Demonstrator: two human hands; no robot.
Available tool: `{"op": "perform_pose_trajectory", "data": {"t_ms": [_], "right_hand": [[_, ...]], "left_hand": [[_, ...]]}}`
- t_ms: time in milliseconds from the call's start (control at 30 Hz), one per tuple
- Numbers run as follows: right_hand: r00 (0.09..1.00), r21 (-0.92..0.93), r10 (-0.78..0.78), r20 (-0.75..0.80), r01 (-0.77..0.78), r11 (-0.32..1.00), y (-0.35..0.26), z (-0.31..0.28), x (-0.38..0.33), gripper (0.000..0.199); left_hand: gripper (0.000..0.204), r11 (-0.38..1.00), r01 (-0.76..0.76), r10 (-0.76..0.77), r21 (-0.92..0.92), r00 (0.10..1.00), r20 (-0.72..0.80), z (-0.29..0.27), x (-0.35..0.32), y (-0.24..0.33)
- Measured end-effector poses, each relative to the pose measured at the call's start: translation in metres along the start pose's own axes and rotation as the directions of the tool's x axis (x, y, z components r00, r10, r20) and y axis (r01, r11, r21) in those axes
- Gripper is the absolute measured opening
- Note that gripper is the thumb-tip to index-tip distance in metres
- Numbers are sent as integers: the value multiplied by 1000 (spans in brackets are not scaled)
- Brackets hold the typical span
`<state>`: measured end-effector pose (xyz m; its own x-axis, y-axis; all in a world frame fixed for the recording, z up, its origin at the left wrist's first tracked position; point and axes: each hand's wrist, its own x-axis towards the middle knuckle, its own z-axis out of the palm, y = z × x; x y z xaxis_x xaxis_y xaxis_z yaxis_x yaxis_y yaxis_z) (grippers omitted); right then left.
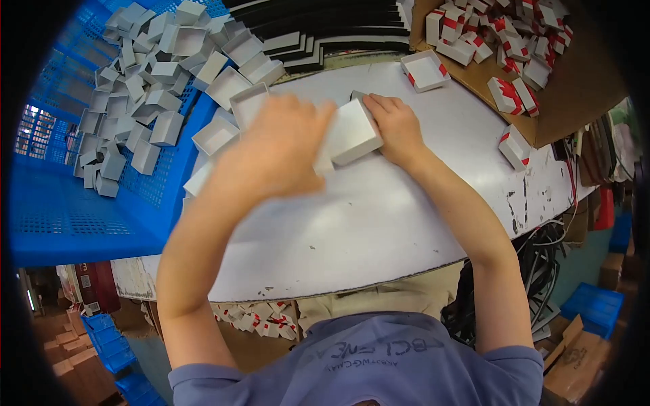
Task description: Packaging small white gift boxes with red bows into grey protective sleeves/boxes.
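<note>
My right hand [398, 128] grips a white rectangular cardboard box [355, 132], likely light, crushable: hold sidewalls; left hand [276, 150] blurred, cannot tell

The right hand [395, 127] has a smooth paperboard box [357, 134] against it, a glossy worktop [332, 237] beneath, a plastic crate [68, 223] leftward.

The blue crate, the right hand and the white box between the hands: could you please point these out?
Blue crate [101, 250], head view: its near rim.
Right hand [398, 130], head view: back of the hand.
White box [355, 132], head view: its broad upper face.
</note>
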<state>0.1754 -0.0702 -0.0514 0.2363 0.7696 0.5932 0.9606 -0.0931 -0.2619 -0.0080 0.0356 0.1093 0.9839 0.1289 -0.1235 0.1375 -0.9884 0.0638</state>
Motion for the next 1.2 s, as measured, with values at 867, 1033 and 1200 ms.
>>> {"op": "perform_pose_trajectory", "data": {"t_ms": [867,1033,1200], "right_hand": [[756,529,-550,354,323,785,-92,-81,-57,15],[997,-67,-62,-52,58,996,30,-62,27,20],[959,-86,230,165,-218,972,43,-59,31,27]], "left_hand": [[104,830,-190,-143,-525,836,-529,168,-70,75],[61,933,-187,48,-309,912,-408,147,-96,54],[50,949,-66,-19,-308,964,-264,123,-93,51]]}}
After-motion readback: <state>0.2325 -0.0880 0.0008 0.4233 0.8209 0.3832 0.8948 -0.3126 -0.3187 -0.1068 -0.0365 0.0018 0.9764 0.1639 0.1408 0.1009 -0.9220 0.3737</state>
